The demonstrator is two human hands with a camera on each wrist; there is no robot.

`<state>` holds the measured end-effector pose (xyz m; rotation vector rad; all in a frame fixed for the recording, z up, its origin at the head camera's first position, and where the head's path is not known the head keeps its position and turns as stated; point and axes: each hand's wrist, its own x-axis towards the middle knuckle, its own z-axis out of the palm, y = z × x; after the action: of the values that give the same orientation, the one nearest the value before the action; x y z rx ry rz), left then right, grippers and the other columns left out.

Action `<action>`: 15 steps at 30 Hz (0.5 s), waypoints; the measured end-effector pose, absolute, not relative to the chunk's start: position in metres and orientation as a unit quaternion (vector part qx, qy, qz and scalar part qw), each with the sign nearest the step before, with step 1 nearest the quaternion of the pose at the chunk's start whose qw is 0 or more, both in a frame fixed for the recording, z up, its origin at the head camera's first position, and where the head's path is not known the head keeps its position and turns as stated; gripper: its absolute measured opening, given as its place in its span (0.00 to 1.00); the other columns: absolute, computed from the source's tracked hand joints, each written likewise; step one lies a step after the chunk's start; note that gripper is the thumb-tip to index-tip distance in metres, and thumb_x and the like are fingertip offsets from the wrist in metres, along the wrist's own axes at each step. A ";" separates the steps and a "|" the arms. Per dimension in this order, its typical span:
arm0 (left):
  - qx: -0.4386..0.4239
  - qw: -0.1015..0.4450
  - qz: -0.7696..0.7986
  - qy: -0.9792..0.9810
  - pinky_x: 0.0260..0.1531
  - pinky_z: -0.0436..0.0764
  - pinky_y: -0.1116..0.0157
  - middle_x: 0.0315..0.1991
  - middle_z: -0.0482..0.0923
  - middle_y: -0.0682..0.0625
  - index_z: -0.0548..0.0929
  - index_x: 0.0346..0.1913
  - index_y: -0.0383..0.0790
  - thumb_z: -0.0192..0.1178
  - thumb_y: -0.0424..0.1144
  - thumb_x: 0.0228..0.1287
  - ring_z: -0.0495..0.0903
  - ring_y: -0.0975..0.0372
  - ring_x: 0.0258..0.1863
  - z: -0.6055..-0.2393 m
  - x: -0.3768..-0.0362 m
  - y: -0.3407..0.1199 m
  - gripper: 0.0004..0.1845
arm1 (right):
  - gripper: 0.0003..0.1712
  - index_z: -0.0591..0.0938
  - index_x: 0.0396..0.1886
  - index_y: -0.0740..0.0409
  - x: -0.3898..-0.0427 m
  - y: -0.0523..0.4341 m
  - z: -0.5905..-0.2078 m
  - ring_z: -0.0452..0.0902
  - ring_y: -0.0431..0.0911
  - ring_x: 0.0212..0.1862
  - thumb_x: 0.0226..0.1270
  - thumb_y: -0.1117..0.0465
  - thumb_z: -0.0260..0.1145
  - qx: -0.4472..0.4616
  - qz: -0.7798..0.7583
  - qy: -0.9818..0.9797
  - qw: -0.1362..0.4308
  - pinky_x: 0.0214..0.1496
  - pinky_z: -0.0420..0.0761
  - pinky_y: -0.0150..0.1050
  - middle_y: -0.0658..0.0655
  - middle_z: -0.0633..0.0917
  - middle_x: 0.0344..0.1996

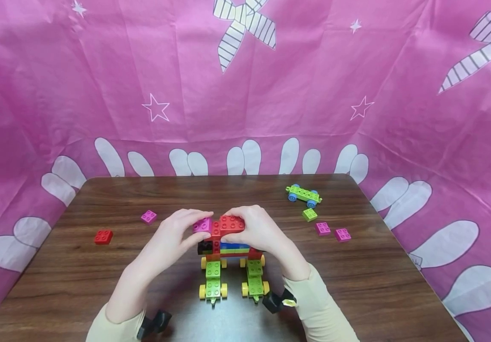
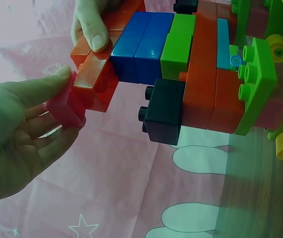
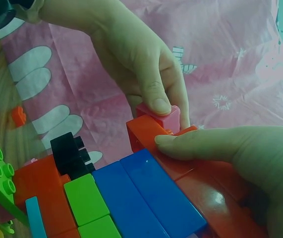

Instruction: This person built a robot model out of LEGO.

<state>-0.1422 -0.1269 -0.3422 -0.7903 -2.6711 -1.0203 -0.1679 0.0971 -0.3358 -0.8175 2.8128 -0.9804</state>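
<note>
In the head view my left hand point(image 1: 169, 243) pinches a pink brick point(image 1: 203, 225) between thumb and fingers. It sits against the left end of the red bricks point(image 1: 231, 224) topping a built model. My right hand point(image 1: 259, 231) grips those red bricks from the right; its thumb point(image 3: 173, 145) lies along their side in the right wrist view. Below come blue bricks point(image 2: 140, 47), green bricks point(image 2: 177, 54) and more red ones, with a black brick point(image 2: 165, 111) jutting out on the left. Two lime-green wheeled bases point(image 1: 213, 284) with yellow wheels carry the model.
At left on the wooden table point(image 1: 79, 285) lie a red brick point(image 1: 103, 237) and a pink brick point(image 1: 148, 217). A green car base point(image 1: 304, 194) with blue wheels, a green brick point(image 1: 309, 215) and two pink bricks point(image 1: 323, 229) lie at right. A pink curtain point(image 1: 301, 95) hangs behind.
</note>
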 end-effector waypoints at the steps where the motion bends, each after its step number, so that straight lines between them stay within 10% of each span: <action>1: -0.265 0.087 -0.342 -0.897 0.53 0.80 0.49 0.54 0.82 0.46 0.81 0.59 0.41 0.71 0.42 0.56 0.79 0.52 0.56 -0.342 -0.142 -0.127 0.26 | 0.24 0.84 0.49 0.55 -0.168 0.097 -0.336 0.80 0.40 0.38 0.53 0.52 0.78 -0.265 -0.317 0.910 0.026 0.40 0.81 0.32 0.50 0.88 0.39; 15: -0.281 0.084 -0.299 -0.908 0.54 0.79 0.48 0.52 0.84 0.45 0.82 0.58 0.41 0.71 0.39 0.57 0.79 0.51 0.54 -0.334 -0.143 -0.126 0.24 | 0.23 0.85 0.48 0.56 -0.169 0.097 -0.337 0.80 0.40 0.37 0.53 0.53 0.78 -0.274 -0.315 0.908 0.022 0.39 0.80 0.30 0.51 0.88 0.38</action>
<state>-0.1426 -0.1265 -0.3339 -0.8387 -2.7084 -0.8924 -0.1689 0.0971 -0.3365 -0.8491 2.8150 -0.9760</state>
